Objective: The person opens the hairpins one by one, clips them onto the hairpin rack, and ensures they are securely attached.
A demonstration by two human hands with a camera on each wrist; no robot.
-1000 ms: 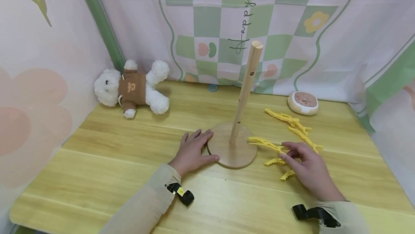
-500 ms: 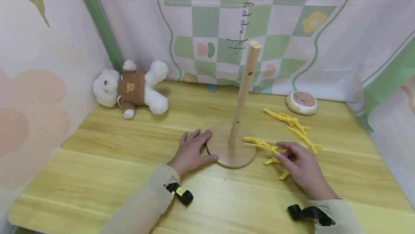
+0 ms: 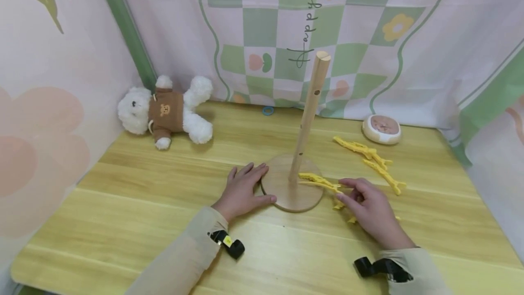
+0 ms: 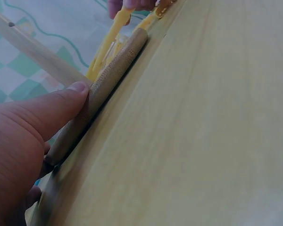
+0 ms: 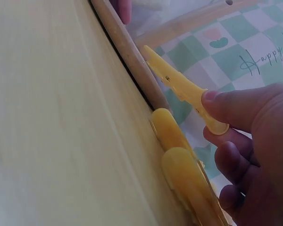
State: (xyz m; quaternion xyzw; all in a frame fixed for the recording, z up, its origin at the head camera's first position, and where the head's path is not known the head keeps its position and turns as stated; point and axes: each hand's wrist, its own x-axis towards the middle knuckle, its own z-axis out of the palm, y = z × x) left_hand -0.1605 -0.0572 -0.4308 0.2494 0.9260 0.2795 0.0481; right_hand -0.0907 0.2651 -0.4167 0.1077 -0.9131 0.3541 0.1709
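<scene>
A wooden stand has a round base (image 3: pixel 300 199) and an upright pole (image 3: pixel 309 117) with small holes. My left hand (image 3: pixel 241 192) rests on the base's left side, fingers spread and fairly straight; in the left wrist view the thumb (image 4: pixel 61 106) lies against the rim. Between thumb and forefinger, my right hand (image 3: pixel 370 208) pinches a yellow alligator hair clip (image 3: pixel 317 178) by its handle end. The clip's two prongs are parted in the head view and reach over the base towards the pole's foot. Whether they touch the pole I cannot tell.
More yellow clips (image 3: pixel 356 147) lie on the table (image 3: pixel 163 222) beyond my right hand, with others partly hidden under it. At the back are a white plush toy (image 3: pixel 165 111) in a brown top, a small blue ring (image 3: pixel 268 110) and a rounded white device (image 3: pixel 381 129).
My right hand has moved left with the clip, bringing its prongs from the base's right edge to near the pole's foot. My left hand has stayed on the base.
</scene>
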